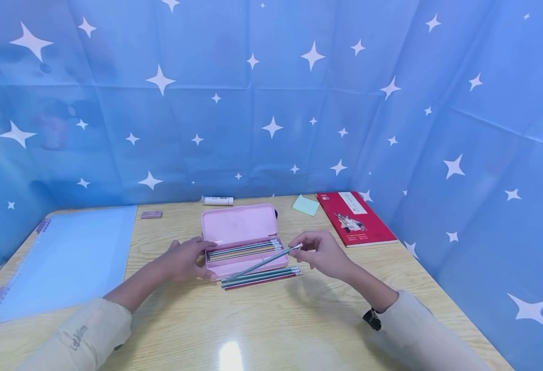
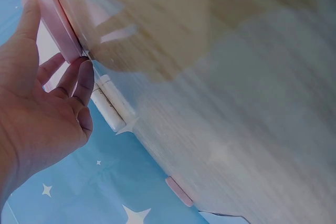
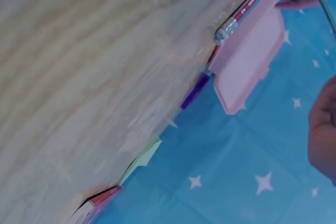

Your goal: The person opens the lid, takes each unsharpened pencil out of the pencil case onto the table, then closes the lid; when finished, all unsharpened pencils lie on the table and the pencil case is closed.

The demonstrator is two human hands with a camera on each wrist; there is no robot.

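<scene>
My right hand [image 1: 324,253] pinches a pencil [image 1: 262,264] by its eraser end. It slants down-left across the case [image 1: 245,242]. My left hand [image 1: 189,257] rests open-fingered on the case's left end.

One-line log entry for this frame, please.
left hand: steadies pink pencil case | right hand: pinches pencil over it | case: open | spare pencils: on table

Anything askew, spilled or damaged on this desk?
Nothing spilled or damaged. A few pencils lie on the table in front of the open pink pencil case, and the right hand holds one pencil slanted across it.
</scene>
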